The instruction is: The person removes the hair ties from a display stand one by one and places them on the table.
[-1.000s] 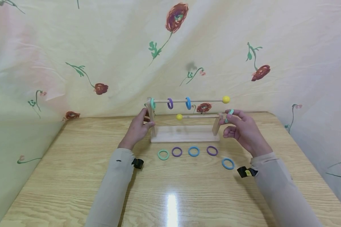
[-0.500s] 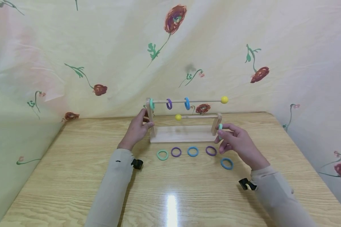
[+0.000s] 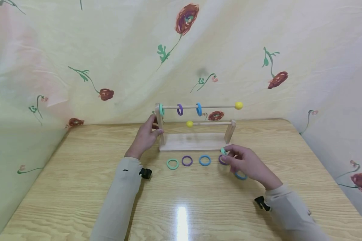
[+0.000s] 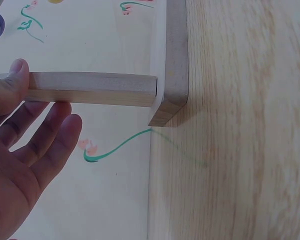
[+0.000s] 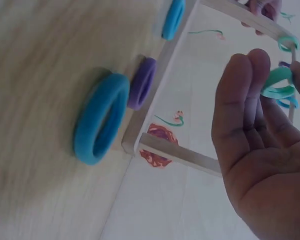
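Note:
My left hand (image 3: pixel 144 137) holds the left post (image 4: pixel 90 87) of a wooden stand (image 3: pixel 194 142), thumb in front and fingers behind. Between thumb and fingers, my right hand (image 3: pixel 248 164) pinches a mint green ring (image 3: pixel 223 151), just in front of the stand's right end. Below that hand, partly covered by it, lie a purple ring (image 3: pixel 219 160) and a blue ring (image 5: pixel 85 130). On the stand's upper rod (image 3: pixel 217 106) hang a green ring (image 3: pixel 161 110), a purple ring (image 3: pixel 178 110) and a blue ring (image 3: pixel 199 109). No ring is on the lower rod (image 3: pixel 211 124).
Further left in the row on the table lie a green ring (image 3: pixel 173 168), a purple ring (image 3: pixel 182 161) and a blue ring (image 3: pixel 204 165). Yellow balls cap the upper rod's right end (image 3: pixel 238 105) and the lower rod's left end (image 3: pixel 189 124). A flowered cloth (image 3: pixel 132 67) hangs behind.
My right hand has come down and left with the green ring, from the lower rod's right post to just above the rings on the table. The left hand stays at its post.

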`<state>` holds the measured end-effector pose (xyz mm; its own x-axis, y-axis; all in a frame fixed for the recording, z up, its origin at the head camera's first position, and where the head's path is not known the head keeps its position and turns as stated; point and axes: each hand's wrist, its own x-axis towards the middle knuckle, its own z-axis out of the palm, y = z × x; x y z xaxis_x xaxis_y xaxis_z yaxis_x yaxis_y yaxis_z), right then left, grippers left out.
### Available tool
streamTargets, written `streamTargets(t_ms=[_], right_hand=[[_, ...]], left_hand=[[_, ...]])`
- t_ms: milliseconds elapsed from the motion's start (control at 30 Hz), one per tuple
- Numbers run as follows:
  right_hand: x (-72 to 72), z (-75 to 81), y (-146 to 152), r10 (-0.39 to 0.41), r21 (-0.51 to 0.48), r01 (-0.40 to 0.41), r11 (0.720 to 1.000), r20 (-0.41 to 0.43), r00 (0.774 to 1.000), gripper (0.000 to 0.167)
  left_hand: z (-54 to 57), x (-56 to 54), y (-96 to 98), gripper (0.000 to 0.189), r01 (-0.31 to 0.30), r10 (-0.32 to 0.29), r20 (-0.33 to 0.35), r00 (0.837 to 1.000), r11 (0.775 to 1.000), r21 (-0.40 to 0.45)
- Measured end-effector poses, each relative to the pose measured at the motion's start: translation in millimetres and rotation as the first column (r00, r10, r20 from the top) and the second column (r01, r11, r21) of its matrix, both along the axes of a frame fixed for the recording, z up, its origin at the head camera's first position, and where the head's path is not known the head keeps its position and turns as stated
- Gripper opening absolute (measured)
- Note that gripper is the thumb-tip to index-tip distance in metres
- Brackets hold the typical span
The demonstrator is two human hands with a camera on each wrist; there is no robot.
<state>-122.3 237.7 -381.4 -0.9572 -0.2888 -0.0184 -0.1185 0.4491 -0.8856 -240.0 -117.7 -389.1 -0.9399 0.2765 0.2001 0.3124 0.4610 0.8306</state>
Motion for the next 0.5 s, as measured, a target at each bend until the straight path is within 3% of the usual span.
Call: streamTargets(t_ms=[267,400,500], right_hand=[[1.1,-11.8,-11.0,0.048,0.219,-0.033,0.975,-0.062,0.997,0.027],[1.8,-17.4,-17.2,0.085,0.334,-0.051,0.941,-0.089,0.992,0.013],[2.7,-21.2,-21.4,0.111,0.433,-0.05,0.9,-0.116,0.987,0.009]], left_hand=[[-1.6,0.4,-0.7,0.035,-0.003,0.003,-0.009,1.0,1.0,-0.007],[-2.2,-0.2,-0.7,0.036,-0.001,0.001,-0.012,1.0,1.0,-0.003],[-2.1,-0.5,-0.7,0.037,0.0,0.0,-0.017,1.0,1.0,-0.003]])
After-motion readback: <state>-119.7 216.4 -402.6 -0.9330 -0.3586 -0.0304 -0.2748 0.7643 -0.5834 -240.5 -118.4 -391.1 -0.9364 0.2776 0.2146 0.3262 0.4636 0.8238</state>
